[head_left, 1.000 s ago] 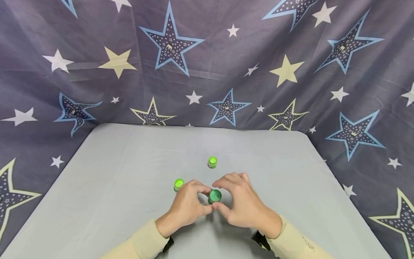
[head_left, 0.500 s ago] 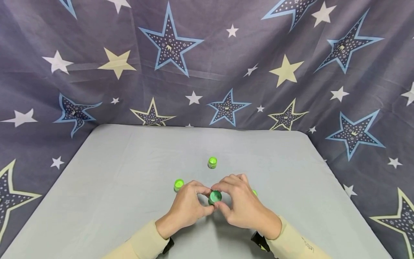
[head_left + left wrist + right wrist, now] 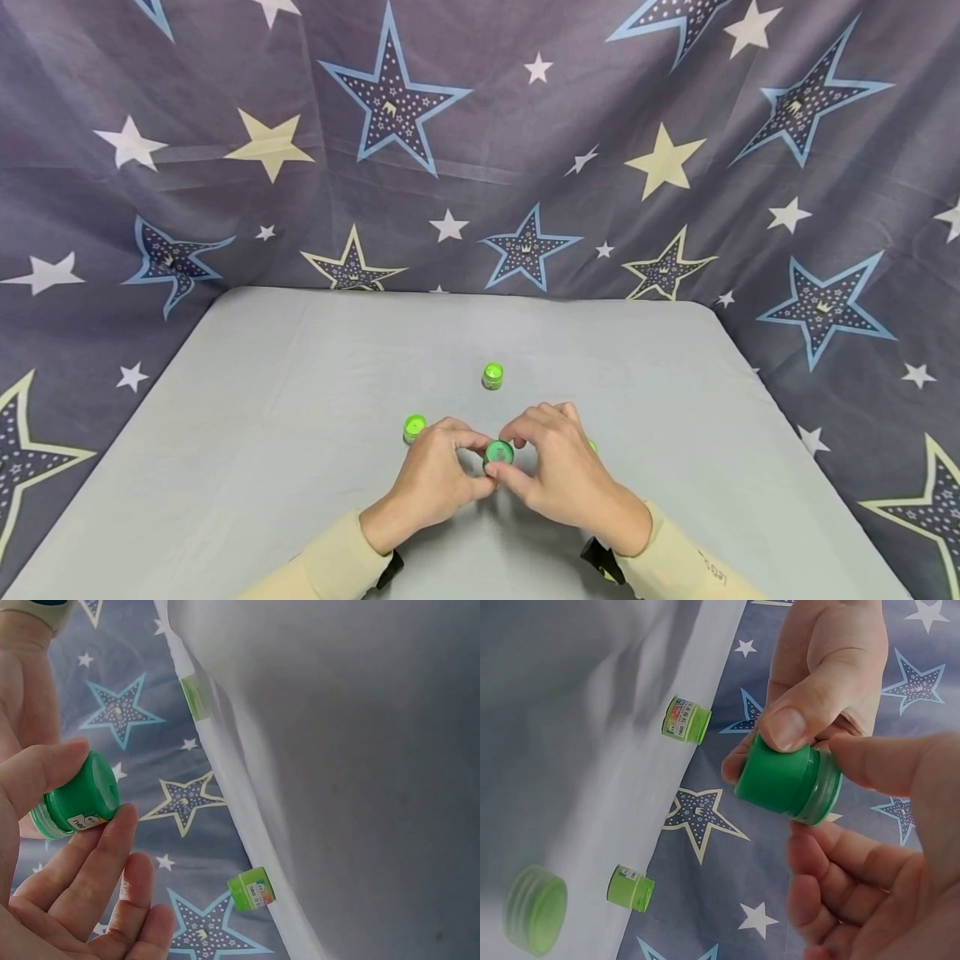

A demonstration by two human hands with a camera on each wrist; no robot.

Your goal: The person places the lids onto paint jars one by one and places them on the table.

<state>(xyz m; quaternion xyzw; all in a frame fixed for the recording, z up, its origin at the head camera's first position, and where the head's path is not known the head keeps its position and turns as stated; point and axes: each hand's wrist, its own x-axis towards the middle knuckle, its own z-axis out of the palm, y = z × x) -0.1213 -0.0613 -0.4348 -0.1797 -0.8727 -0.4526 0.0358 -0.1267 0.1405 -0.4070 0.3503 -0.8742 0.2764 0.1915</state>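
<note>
A small dark green paint jar [image 3: 498, 452] with a clear screw lid [image 3: 825, 789] and a printed label is held upright between both hands. My left hand [image 3: 435, 477] grips its green body, the thumb [image 3: 789, 729] on one side and fingers on the other, as the right wrist view shows. Reaching in from the right, my right hand [image 3: 573, 473] pinches the clear lid at its rim with thumb and fingers. Its other fingers [image 3: 855, 862] curl below without touching the jar.
Two light green labelled jars stand on the grey table [image 3: 300, 375]: one farther back [image 3: 492, 376], one left by the left hand [image 3: 414, 428]. Beyond the right hand, a light green piece [image 3: 592, 446] shows partly; in the right wrist view a clear-rimmed green round [image 3: 536, 909] lies closest.
The right hand's fingertips have shifted around the lid, with the thumb now further over its near left edge. The left hand and the jar stay nearly in place.
</note>
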